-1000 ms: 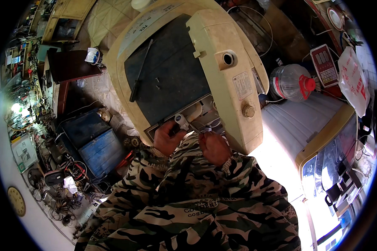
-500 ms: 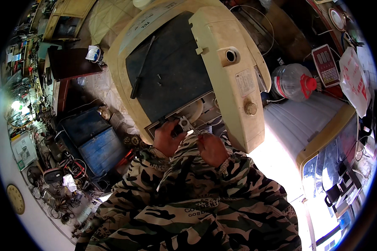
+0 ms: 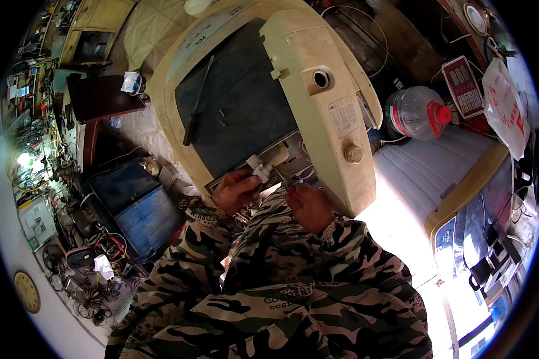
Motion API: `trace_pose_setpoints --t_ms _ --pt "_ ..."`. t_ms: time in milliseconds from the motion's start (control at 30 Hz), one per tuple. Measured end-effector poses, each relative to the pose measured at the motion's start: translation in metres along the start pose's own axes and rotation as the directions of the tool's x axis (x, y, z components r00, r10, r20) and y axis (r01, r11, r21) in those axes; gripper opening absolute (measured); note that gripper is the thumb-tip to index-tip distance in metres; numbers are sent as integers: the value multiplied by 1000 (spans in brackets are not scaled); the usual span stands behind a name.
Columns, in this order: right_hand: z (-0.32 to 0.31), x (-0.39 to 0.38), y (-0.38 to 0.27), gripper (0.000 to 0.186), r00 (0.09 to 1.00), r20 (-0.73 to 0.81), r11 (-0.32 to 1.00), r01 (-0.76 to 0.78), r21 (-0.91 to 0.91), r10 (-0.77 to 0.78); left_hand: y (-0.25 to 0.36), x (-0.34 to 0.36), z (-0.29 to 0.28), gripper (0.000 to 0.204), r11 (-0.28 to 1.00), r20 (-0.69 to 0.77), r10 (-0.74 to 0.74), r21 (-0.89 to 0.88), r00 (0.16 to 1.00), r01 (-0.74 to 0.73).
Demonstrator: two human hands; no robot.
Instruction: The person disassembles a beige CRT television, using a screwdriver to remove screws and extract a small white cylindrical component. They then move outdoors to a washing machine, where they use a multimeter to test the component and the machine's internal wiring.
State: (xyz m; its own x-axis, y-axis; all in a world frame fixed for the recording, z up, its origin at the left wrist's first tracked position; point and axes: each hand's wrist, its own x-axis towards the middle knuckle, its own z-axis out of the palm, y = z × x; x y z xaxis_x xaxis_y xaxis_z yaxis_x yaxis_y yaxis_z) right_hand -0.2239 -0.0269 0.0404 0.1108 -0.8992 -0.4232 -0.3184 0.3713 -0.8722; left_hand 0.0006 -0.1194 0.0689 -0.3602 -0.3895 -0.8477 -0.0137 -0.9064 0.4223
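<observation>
My left hand (image 3: 236, 190) pinches a small white plastic part (image 3: 259, 168) with stubby projections. My right hand (image 3: 311, 207) is closed around the red handle of a screwdriver (image 3: 280, 176), whose thin shaft points up toward the white part. Both hands are just above my lap, at the near edge of a yellowed appliance (image 3: 164, 102). On its dark panel (image 3: 236, 113) lie a long black-handled screwdriver (image 3: 199, 100) and two small screws (image 3: 223, 113). The cream control housing (image 3: 317, 113), with a knob and a round hole, rests tilted across the right side.
To the left is an open blue toolbox (image 3: 144, 218), near shelves crowded with parts and cables. At the right stand a large clear bottle with a red cap (image 3: 422, 113), a red-and-white box (image 3: 463, 87) and another appliance with a gold-coloured edge (image 3: 461, 191).
My left hand has turned and lifted the white part, so more of it shows. My right hand has shifted slightly right and down with the screwdriver. The whole view has moved a little.
</observation>
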Motion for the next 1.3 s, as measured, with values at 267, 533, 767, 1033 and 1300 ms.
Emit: trace_pose_setpoints --t_ms 267,533,767,1033,1300 --pt "6 12 10 20 998 8 998 55 43 -55 3 4 -5 36 991 110 31 128 993 -45" --pt "7 12 11 20 998 22 992 63 105 -66 17 -6 11 41 961 39 46 272 998 -55" --pt "6 16 2 21 994 101 998 -37 48 32 12 -4 8 35 713 -12 215 685 977 -148" --pt "14 8 0 23 992 107 998 -66 20 64 -7 -16 24 54 -56 183 616 980 767 -189" --pt "13 18 2 27 975 195 993 -114 33 105 -20 -18 23 56 -192 237 663 971 710 -145"
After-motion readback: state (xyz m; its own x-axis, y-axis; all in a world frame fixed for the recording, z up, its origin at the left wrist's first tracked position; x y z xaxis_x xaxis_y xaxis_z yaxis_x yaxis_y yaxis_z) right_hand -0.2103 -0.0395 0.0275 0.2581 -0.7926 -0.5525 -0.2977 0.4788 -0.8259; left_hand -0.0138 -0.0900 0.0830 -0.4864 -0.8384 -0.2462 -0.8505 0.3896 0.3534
